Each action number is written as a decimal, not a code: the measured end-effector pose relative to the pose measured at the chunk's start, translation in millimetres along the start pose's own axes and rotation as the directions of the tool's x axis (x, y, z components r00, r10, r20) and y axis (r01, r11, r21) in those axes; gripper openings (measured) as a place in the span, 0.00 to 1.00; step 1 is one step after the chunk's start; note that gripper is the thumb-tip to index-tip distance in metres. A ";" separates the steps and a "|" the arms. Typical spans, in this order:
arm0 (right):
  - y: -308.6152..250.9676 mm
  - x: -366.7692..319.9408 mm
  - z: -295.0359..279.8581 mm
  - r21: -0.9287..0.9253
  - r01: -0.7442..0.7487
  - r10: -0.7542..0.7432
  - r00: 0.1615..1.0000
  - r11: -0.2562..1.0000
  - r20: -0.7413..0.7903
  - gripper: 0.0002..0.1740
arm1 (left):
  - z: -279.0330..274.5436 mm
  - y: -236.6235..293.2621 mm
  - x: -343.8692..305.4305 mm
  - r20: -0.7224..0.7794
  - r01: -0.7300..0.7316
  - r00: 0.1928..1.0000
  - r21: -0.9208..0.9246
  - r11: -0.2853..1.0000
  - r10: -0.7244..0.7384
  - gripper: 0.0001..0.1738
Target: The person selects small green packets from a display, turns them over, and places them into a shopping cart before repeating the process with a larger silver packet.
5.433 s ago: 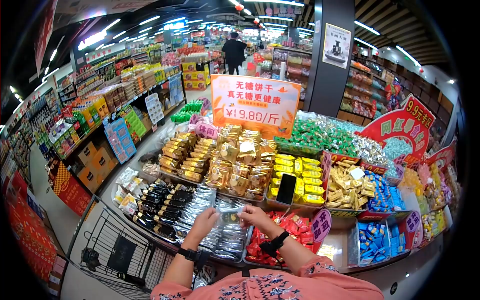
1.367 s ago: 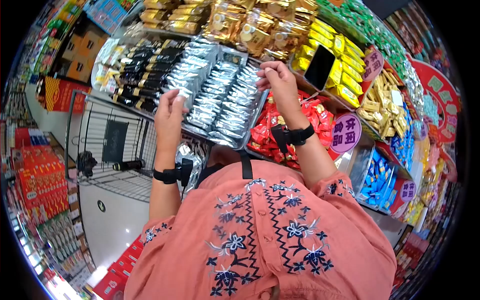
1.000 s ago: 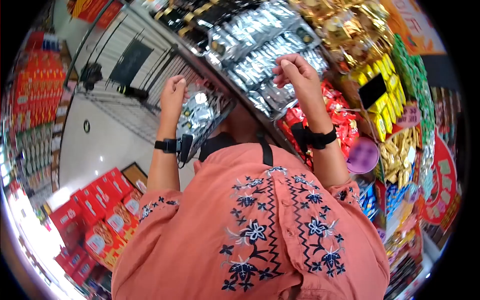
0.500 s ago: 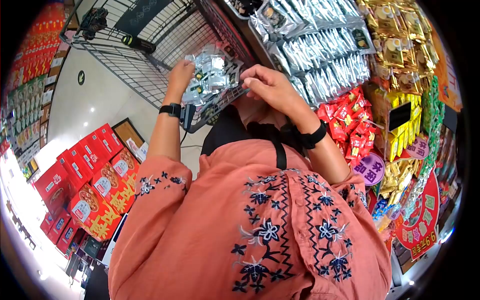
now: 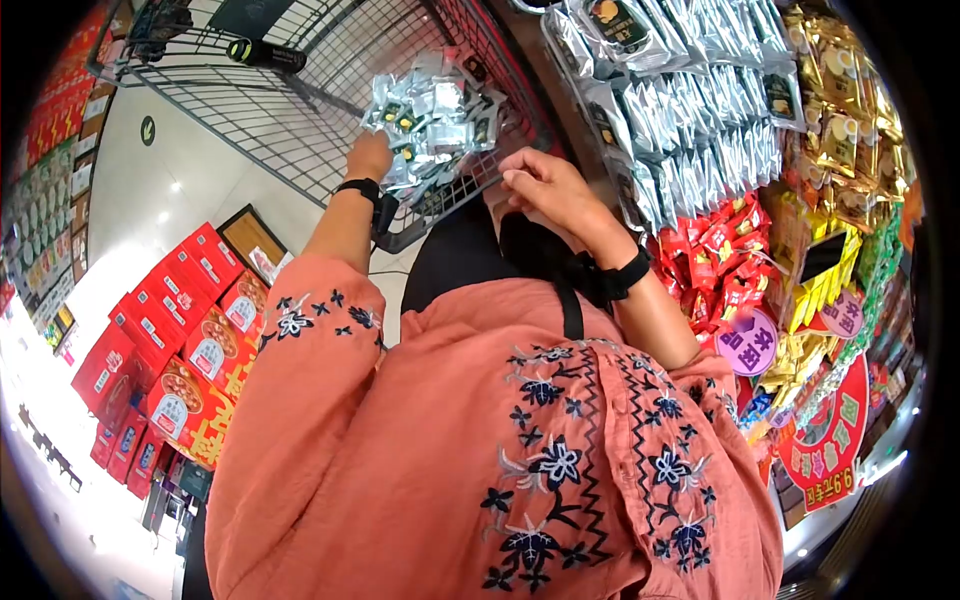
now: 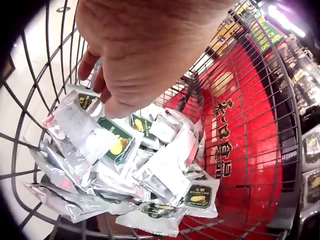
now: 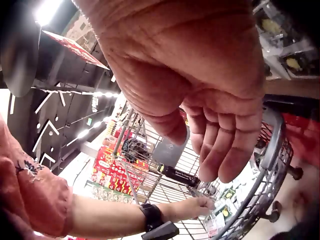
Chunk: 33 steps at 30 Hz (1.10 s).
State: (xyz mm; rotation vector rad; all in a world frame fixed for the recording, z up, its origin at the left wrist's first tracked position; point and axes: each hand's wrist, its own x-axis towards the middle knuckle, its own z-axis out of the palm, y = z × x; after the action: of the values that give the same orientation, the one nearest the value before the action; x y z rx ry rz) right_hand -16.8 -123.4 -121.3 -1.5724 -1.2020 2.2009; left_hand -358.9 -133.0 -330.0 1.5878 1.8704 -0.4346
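Silver packets [image 5: 430,120] [image 6: 165,165] with green labels lie in a heap inside the wire shopping cart [image 5: 240,125]. My left hand [image 5: 370,157] [image 6: 140,55] reaches over the cart's near side, its fingers bent down at the left part of the heap. Whether it pinches a packet is hidden. Nothing is in my right hand [image 5: 560,190] [image 7: 200,75], which hangs loosely bent just right of the cart's rim, palm and relaxed fingers showing in the right wrist view. Rows of similar silver packets [image 5: 690,130] fill the display to its right.
A dark bottle [image 5: 265,55] lies in the cart. Red packets [image 5: 715,255], yellow packets [image 5: 825,275] and gold packets [image 5: 845,140] are on the display at right, with a dark phone [image 5: 824,254] among the yellow ones. Red boxes [image 5: 175,310] stand at left.
The view has swung from the display down toward the cart. My left hand has moved from above the display to the packets in the cart; my right hand has come over beside the cart, still empty.
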 end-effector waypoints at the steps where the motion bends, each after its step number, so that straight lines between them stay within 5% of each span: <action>1: 2.6 1.1 1.1 0.010 -0.003 0.003 1.000 1.000 -0.010 0.13 | -1.4 3.5 -1.9 0.037 -0.005 0.999 0.041 0.999 0.004 0.17; 15: 14.1 3.4 6.0 0.023 0.012 -0.011 0.999 1.000 -0.033 0.12 | 2.3 11.2 -20.9 0.104 -0.125 0.989 0.238 0.963 0.102 0.14; 18: 12.2 0.1 4.6 0.032 0.016 -0.015 1.000 0.999 -0.022 0.13 | -6.3 2.0 -23.0 0.079 -0.175 0.983 0.146 0.974 0.165 0.13; 21: -3.9 -9.4 2.2 0.006 0.060 -0.060 0.998 0.998 -0.021 0.14 | -79.6 20.5 -61.9 -0.037 -0.265 0.964 -0.113 0.958 0.263 0.11; 23: -17.5 -13.7 -2.0 0.031 0.103 -0.103 0.995 0.994 -0.003 0.14 | -128.4 34.3 -88.4 -0.065 -0.263 0.964 -0.372 0.890 0.258 0.12; 26: -51.8 -33.2 -6.5 0.146 0.154 -0.154 0.988 0.977 -0.009 0.18 | -206.9 72.8 -144.5 -0.076 -0.208 0.967 -0.782 0.587 0.242 0.13; 31: -94.2 -60.4 -21.8 0.431 0.258 -0.280 0.960 0.864 -0.014 0.33 | -265.7 139.0 -209.1 -0.253 -0.438 0.845 -0.832 0.340 0.471 0.10; 33: -100.4 -72.2 -32.3 0.468 0.314 -0.340 0.940 0.826 -0.032 0.30 | -271.9 166.0 -221.8 -0.273 -0.485 0.782 -0.831 0.273 0.560 0.10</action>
State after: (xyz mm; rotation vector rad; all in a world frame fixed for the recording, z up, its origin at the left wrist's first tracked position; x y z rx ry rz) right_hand 12.0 -81.9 -3.9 -1.0322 -0.7882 2.1003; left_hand -253.3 -95.5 41.5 1.2474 1.0052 0.7077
